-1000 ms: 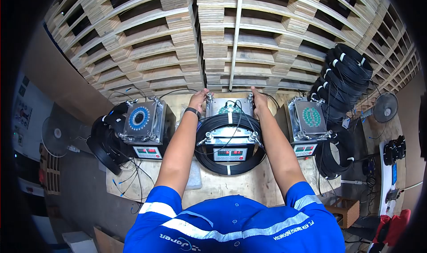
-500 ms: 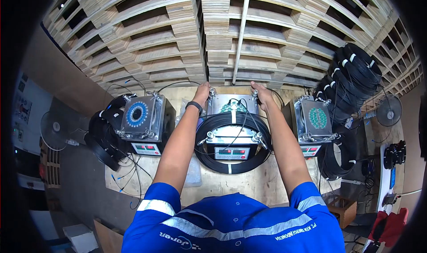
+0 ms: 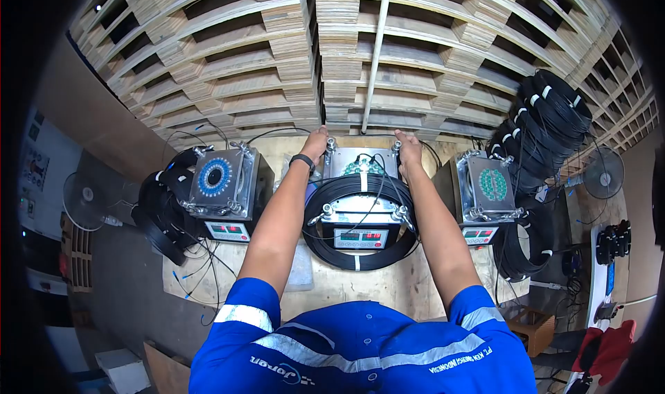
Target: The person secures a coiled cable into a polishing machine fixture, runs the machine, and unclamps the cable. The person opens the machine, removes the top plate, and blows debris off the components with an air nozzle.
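The middle machine [image 3: 361, 160] has a metal top plate with a green ring and a lit display. My left hand [image 3: 316, 146] rests at its far left corner, and my right hand [image 3: 409, 149] is at its far right corner, beside a corner post. What the fingers of either hand grip is too small to make out. A coil of black cable [image 3: 359, 261] with white ties hangs around the front of this machine. To the left stands a machine with a blue ring [image 3: 215, 177]; to the right, one with a green ring [image 3: 493, 185].
Stacked wooden pallets [image 3: 291, 68] rise behind the wooden table [image 3: 332, 298]. Black cable coils [image 3: 547, 127] are piled at the right, and more coils [image 3: 163, 217] lie at the left. Fans [image 3: 84, 201] stand on both sides. Loose cables hang over the table's left part.
Since a second ago the view has shifted slightly. My right hand has drawn in a little against the machine's right corner since the half-second frame. My left hand has barely moved.
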The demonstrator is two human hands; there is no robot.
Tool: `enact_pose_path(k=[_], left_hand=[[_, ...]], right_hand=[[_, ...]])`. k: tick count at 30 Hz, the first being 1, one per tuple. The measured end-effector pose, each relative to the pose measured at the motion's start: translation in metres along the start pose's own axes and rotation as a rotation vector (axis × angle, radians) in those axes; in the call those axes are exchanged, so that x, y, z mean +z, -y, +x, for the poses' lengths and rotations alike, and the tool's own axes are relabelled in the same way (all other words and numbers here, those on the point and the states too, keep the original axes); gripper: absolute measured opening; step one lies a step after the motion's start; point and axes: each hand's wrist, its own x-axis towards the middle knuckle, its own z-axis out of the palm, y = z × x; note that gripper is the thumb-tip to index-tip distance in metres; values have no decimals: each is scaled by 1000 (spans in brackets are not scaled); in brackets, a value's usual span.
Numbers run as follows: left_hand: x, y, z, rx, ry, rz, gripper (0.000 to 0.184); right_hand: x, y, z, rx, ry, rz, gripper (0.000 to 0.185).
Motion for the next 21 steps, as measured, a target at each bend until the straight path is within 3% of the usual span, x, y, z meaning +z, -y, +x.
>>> enact_pose_path(k=[2,4,18,21], left_hand=[[4,-2,-3,23,44,-124,32],[7,-10,-2,38,218,-219,32],[-1,2,12,13,253,-174,28],[8,-10,-4,4,216,-171,32]], right_hand=[[0,-1,2,-14,2,-16,31],[-2,-3,4,-79,-10,-86,31],[-4,1,-1,9,52,-142,34],[-9,14,-8,143,201,177,34]])
